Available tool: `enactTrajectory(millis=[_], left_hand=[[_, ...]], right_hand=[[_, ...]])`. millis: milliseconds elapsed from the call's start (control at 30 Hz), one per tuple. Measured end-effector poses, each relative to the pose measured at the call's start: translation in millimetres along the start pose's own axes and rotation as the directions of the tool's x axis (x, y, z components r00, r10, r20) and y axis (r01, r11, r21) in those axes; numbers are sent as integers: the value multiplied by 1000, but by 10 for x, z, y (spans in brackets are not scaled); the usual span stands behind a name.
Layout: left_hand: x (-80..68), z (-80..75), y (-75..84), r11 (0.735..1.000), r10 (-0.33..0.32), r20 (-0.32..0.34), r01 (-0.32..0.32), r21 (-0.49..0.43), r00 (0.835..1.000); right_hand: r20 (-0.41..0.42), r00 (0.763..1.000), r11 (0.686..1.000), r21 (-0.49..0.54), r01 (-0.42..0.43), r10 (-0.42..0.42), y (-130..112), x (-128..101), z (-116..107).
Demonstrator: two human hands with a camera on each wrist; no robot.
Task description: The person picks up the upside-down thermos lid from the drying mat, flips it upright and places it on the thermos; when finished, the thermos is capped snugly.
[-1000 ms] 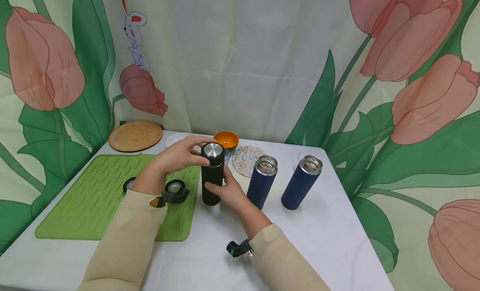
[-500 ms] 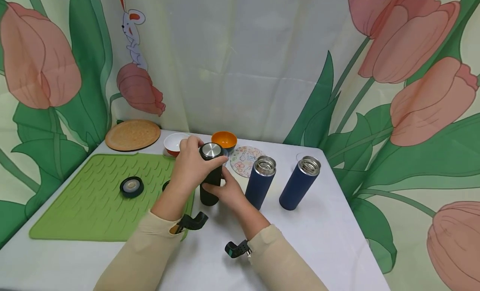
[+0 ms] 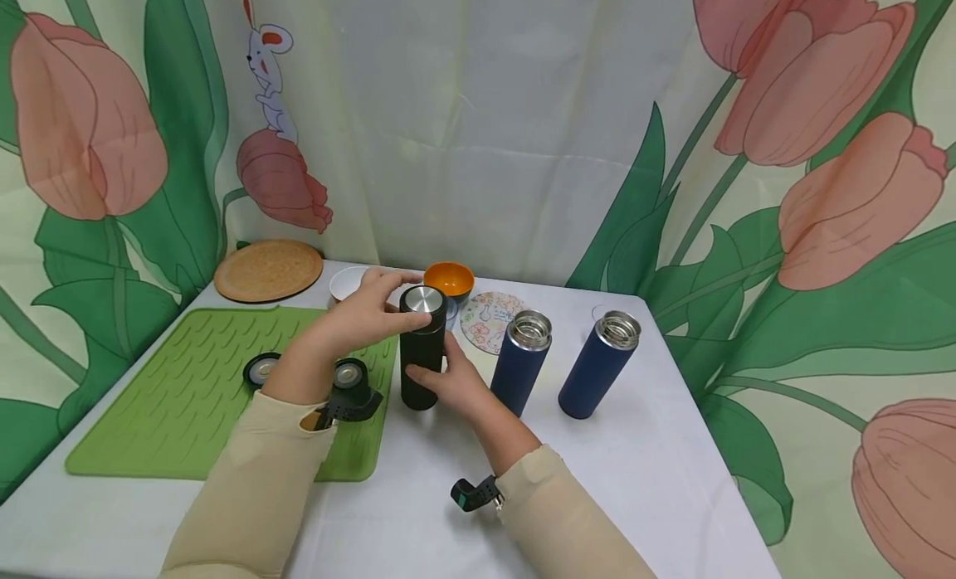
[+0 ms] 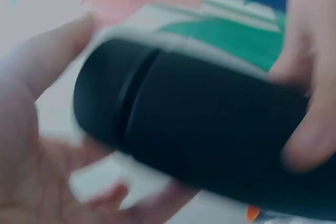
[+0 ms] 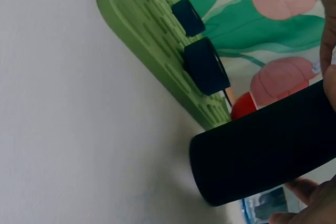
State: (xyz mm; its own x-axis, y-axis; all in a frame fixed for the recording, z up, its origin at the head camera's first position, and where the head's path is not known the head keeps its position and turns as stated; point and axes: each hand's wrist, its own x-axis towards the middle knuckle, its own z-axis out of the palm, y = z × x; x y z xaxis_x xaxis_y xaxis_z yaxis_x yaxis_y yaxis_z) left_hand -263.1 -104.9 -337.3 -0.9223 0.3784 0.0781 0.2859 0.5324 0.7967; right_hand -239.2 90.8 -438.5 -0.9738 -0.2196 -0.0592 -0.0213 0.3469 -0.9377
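White table (image 3: 642, 479) lies bare right of both hand-held black flask (image 3: 421, 359).

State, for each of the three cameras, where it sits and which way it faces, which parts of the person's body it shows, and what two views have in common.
Head: worn on the head, facing forward and down at the table; shows both sleeved forearms, left hand on the black flask cap, right hand round its body.
Left wrist: close and blurred on the flask's capped end; shows palm and fingers.
Right wrist: low, looking across the table at the green mat and two dark lids.
Shared: all three show the black flask.
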Motion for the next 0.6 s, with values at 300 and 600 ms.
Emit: enactTrajectory(millis=[300,600], left_hand=[[-109,373,196,985,-105,-351,146,91,931],[-68,-9,46,1000,-7,-8,7,5,1000]], right_hand=[[-42,999,999,-35,-13,11,-6,-7,13],[-79,997,1000,-14,-4,2,30,4,-10]])
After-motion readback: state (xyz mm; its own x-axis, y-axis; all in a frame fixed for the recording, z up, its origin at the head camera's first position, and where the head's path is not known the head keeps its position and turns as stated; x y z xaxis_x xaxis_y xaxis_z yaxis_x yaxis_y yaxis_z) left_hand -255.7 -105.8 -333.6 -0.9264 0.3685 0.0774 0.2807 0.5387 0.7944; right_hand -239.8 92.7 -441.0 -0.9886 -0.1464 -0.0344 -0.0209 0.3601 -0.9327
